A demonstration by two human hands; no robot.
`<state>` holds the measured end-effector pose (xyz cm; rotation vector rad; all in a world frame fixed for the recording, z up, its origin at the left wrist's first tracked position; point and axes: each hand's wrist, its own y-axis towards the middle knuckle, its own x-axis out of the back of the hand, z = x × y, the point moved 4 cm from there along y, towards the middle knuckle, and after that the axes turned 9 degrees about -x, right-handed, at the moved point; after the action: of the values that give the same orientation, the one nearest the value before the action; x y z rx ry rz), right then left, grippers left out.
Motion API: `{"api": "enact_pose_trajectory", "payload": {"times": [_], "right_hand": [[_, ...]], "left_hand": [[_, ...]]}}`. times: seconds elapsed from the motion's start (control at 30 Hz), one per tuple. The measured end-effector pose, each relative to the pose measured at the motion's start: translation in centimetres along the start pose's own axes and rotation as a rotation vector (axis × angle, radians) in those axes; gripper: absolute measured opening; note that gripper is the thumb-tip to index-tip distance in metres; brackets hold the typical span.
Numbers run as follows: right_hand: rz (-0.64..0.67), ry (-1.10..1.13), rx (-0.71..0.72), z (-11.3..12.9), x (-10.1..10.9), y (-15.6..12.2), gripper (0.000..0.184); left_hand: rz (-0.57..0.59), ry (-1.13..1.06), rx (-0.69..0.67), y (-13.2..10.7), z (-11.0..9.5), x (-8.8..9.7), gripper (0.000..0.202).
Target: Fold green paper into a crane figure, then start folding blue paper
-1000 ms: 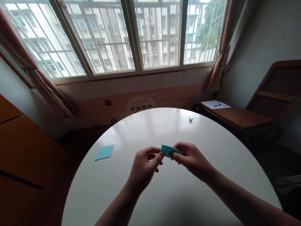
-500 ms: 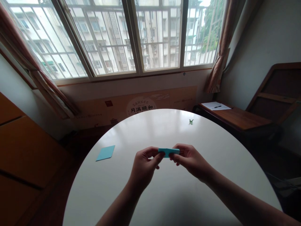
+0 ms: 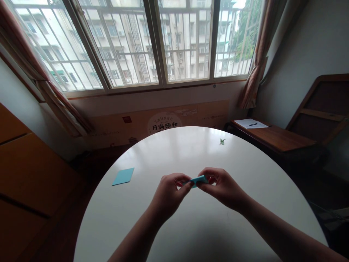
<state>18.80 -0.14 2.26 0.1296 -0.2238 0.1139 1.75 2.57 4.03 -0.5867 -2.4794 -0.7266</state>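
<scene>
Between my two hands, above the white table (image 3: 114,225), is a small folded piece of blue paper (image 3: 201,179). My left hand (image 3: 173,193) pinches its left end between thumb and fingers. The right end is gripped by my right hand (image 3: 222,185), thumb toward me and fingers behind. The paper slants, with its right end higher, and my fingers hide part of it. To the left lies a stack or sheet of square blue paper (image 3: 123,176), flat on the table. A small green folded paper figure (image 3: 222,141) stands near the far right edge.
A wooden chair or bench seat (image 3: 283,137) at the right, beyond the table, bears a white paper (image 3: 249,124) with a pen on it. Orange-brown cabinets (image 3: 29,171) stand at the left. A barred window with curtains (image 3: 252,85) is ahead.
The folded blue paper has tilted, its left end dropping and its right end rising. My left hand has shifted slightly right and down, covering more of the paper.
</scene>
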Motion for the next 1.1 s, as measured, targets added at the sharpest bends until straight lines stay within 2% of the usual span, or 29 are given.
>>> {"api": "enact_pose_trajectory", "payload": {"times": [0.1, 0.3, 0.43, 0.6, 0.77, 0.93, 1.1], "right_hand": [[0.018, 0.072, -0.004, -0.1, 0.0, 0.2, 0.019], [0.030, 0.200, -0.039, -0.8, -0.2, 0.5, 0.025], [-0.003, 0.220, -0.015, -0.8, -0.2, 0.5, 0.023], [-0.055, 0.210, 0.004, -0.4, -0.1, 0.3, 0.022], [-0.038, 0.130, 0.007, -0.4, -0.3, 0.1, 0.023], [0.022, 0.210, -0.002, -0.4, -0.2, -0.1, 0.025], [-0.026, 0.391, -0.027, -0.8, 0.5, 0.2, 0.028]], "left_hand": [[-0.051, -0.054, 0.009, 0.0, 0.1, 0.0, 0.013], [-0.126, -0.314, 0.112, 0.2, 0.6, -0.4, 0.022], [-0.154, -0.345, 0.146, 0.2, 1.0, -0.7, 0.024], [-0.081, -0.299, 0.151, 0.1, 0.8, -1.0, 0.026], [-0.057, -0.385, 0.142, 0.2, 0.6, -0.9, 0.034], [-0.098, -0.635, 0.335, 0.0, 1.4, -1.1, 0.041], [-0.084, -0.939, 0.512, -0.4, 1.8, -1.8, 0.038]]}}
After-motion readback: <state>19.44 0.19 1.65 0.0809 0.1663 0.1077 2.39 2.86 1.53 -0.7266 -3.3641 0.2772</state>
